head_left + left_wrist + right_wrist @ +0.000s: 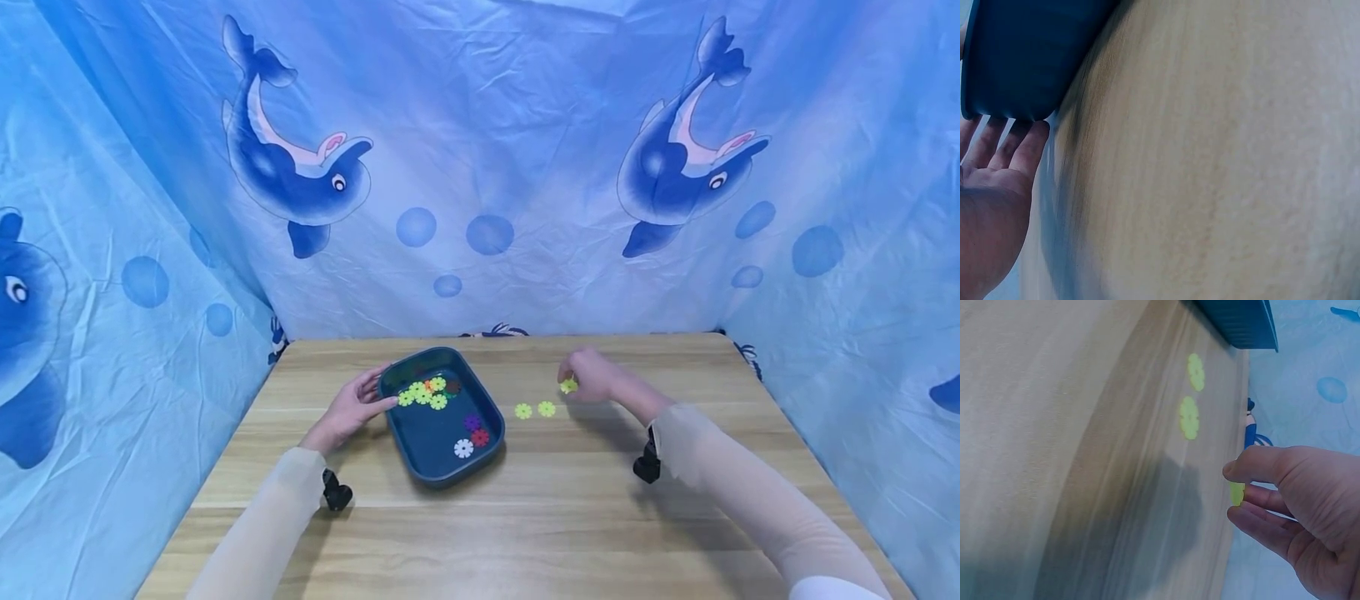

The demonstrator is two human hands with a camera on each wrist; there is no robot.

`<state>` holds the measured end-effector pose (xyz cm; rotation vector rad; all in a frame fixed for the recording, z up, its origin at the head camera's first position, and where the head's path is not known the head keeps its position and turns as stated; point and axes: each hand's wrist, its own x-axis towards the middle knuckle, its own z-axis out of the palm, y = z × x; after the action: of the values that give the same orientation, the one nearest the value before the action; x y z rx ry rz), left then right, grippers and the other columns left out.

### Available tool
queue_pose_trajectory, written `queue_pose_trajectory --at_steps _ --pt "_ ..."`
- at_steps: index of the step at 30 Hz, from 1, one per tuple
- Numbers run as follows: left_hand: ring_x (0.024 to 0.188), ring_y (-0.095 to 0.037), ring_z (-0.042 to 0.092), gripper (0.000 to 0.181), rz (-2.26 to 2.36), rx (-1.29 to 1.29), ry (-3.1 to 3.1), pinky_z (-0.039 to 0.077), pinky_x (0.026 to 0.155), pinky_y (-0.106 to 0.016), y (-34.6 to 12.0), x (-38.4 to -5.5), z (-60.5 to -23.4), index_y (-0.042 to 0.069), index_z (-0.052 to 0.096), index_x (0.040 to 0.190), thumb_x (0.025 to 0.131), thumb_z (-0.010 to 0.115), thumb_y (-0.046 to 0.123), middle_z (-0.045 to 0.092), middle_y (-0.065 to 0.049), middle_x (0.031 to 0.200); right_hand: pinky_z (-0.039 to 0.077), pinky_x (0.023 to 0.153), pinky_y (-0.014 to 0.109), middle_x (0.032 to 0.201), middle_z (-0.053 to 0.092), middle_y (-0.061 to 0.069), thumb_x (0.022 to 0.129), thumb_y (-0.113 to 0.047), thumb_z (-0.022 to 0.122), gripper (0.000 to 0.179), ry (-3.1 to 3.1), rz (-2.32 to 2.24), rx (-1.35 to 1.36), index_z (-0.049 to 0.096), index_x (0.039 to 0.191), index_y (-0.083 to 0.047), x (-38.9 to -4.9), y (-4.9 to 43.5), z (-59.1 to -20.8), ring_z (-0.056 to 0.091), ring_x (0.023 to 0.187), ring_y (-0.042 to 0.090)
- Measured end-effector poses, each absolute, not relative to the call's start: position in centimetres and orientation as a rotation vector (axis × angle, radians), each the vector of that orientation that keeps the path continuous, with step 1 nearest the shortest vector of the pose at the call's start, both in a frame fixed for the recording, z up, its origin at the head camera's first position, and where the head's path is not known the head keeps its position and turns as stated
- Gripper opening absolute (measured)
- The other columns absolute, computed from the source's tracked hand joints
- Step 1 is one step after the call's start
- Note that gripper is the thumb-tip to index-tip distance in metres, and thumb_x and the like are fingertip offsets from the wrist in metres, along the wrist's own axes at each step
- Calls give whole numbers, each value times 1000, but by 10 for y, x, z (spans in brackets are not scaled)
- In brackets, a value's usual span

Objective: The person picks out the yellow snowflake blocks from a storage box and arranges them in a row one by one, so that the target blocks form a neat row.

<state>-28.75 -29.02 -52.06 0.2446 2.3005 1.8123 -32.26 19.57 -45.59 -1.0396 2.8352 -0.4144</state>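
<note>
A dark blue rectangular tray [442, 479] stands on the table, left of its middle. My left hand [351, 410] holds its left side, thumb at the rim and fingers against the outer wall [1016, 62]. Inside lie several yellow-green snowflake discs [423, 395] in a cluster at the far left, partly over an orange and a brown one. A white disc [463, 448], a red disc [480, 437] and a purple disc [472, 422] lie nearer the front. To the right, my right hand [594, 375] pinches a yellow-green snowflake disc [1237, 494] between thumb and fingers.
Two more yellow-green discs [535, 410] lie side by side on the wooden table [525, 533] between the tray and my right hand. A blue dolphin-print cloth [480, 150] hangs behind the table and along both sides. Each wrist wears a small black camera [647, 462].
</note>
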Motion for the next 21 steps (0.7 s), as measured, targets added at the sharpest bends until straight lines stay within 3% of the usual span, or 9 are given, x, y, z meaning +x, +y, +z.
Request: queue_pose_trajectory --at_steps 8,17,21 --pt "157 -44 37 83 1815 232 2307 52 110 -22 -290 -288 -517 10 29 168 99 76 14 36 -24 170 64 80 35 104 80 12 80 -4 82 27 2820 -407 -1040 81 107 -2 -321 196 -466 72 89 22" --pt "155 -45 39 86 1807 240 2315 53 109 -21 -290 -289 -518 9 30 168 98 79 18 37 -25 169 56 69 28 93 79 8 78 -1 81 25 2818 -418 -1076 81 102 -2 -317 196 -475 61 77 12" --pt "156 -45 39 86 1803 241 2318 53 110 -22 -290 -289 -519 10 30 168 98 79 19 37 -25 169 55 70 26 92 78 6 79 -4 82 23 2810 -388 -1065 81 102 -5 -317 195 -479 59 77 11"
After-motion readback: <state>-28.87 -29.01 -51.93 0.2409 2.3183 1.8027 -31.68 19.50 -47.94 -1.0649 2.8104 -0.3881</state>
